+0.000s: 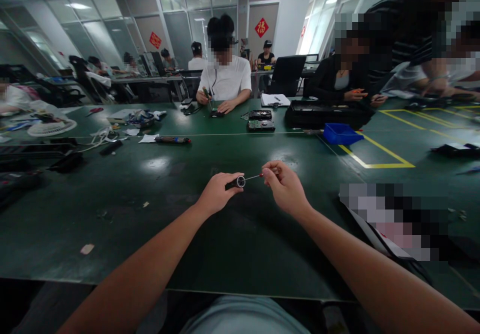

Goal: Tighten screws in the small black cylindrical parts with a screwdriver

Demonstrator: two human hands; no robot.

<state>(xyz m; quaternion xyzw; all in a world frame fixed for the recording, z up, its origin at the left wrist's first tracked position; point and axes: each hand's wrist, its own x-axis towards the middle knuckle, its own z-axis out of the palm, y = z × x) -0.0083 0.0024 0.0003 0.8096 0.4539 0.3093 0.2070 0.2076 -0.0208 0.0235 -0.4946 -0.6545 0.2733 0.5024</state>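
My left hand (218, 192) is closed around a small black cylinder (240, 181) whose round, light-rimmed end faces right and toward me. A screwdriver (254, 177) with a thin metal shaft and a reddish handle is pinched in my right hand (283, 184). Its tip reaches the round end of the cylinder; whether it sits inside or only touches the face, I cannot make out. Both hands are held over the middle of the green table (240, 244). My left fingers hide most of the cylinder's body.
A dark tool with a red end (173, 140) lies ahead on the left. Farther off are circuit-board parts (261, 125), a blue bin (342, 134) and a black tray (326, 114). Across the table a person (225, 79) handles small parts. A blurred-out flat object (393, 224) lies at right.
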